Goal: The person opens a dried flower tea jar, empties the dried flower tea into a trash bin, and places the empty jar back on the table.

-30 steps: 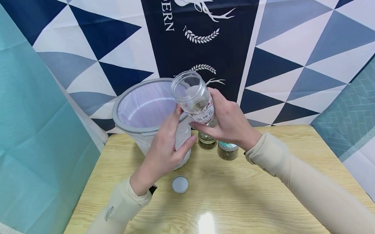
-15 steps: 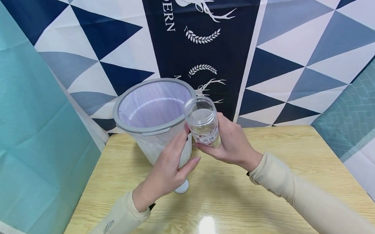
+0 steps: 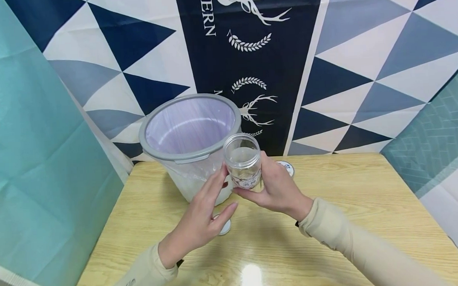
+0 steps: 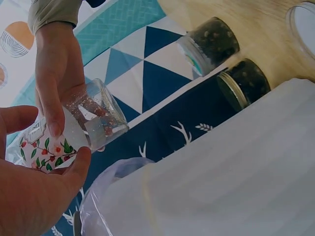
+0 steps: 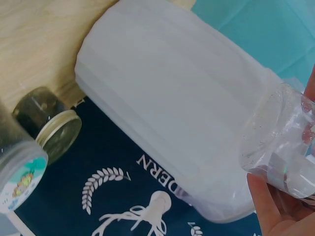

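Observation:
My right hand (image 3: pixel 280 185) grips a clear, lidless jar (image 3: pixel 246 176) by its side, in front of the bin's right edge. The jar tilts, its mouth facing up toward the head camera; reddish bits cling inside near its base in the left wrist view. A white label with red flowers and green leaves (image 4: pixel 49 153) wraps it. My left hand (image 3: pixel 199 217) has its fingers extended, fingertips at the jar's left side, thumb apart. A trash bin (image 3: pixel 191 155) with grey rim and thin plastic liner stands just behind and left of the hands.
A round white lid (image 3: pixel 226 227) lies on the wooden table (image 3: pixel 314 258), partly behind my left thumb. Two dark-filled jars stand beyond my right hand: one with a colourful top (image 4: pixel 209 44), one with a gold-coloured rim (image 4: pixel 243 83). A patterned cloth (image 3: pixel 364 69) hangs behind.
The jar has come down and away from the bin's opening in my right hand and its mouth has turned upward. My left hand has shifted slightly lower alongside it.

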The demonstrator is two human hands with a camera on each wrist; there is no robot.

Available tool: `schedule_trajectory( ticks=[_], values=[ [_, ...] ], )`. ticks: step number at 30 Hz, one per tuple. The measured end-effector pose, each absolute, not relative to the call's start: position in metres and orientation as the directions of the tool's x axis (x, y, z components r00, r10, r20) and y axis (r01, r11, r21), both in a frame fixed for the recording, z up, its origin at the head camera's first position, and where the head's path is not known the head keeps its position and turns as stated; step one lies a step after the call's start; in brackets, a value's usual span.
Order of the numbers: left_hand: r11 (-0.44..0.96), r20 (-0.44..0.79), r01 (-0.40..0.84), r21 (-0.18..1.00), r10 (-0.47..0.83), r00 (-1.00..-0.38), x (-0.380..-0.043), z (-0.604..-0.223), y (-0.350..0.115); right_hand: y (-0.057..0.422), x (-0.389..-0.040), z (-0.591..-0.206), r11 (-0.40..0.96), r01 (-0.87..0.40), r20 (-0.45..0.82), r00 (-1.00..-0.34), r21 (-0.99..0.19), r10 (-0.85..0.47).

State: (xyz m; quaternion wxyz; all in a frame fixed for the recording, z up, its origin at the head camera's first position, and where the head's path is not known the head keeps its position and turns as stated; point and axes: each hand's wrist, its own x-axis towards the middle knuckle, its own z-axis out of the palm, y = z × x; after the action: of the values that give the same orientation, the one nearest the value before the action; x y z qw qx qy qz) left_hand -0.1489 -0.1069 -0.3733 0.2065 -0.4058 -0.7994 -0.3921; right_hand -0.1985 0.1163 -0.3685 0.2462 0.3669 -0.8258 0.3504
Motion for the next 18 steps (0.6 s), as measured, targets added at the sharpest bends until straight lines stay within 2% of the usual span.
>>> schedule_trajectory(
  ticks=[7, 14, 18],
  values=[
    [0.400, 0.634, 0.796, 0.455, 0.482, -0.605, -0.144, -0.383, -0.116, 0.106, -0.195, -0.383, 0.486, -0.757, 0.640, -0.641, -0.437, -0.424],
    [0.453, 0.630, 0.783, 0.426, 0.474, -0.616, -0.139, -0.401, -0.131, 0.097, -0.189, -0.400, 0.492, -0.714, 0.548, -0.699, -0.498, -0.460],
    [0.475, 0.635, 0.774, 0.418, 0.456, -0.623, -0.136, -0.412, -0.141, 0.089, -0.188, -0.408, 0.474, -0.712, 0.522, -0.702, -0.518, -0.484]
  ],
)
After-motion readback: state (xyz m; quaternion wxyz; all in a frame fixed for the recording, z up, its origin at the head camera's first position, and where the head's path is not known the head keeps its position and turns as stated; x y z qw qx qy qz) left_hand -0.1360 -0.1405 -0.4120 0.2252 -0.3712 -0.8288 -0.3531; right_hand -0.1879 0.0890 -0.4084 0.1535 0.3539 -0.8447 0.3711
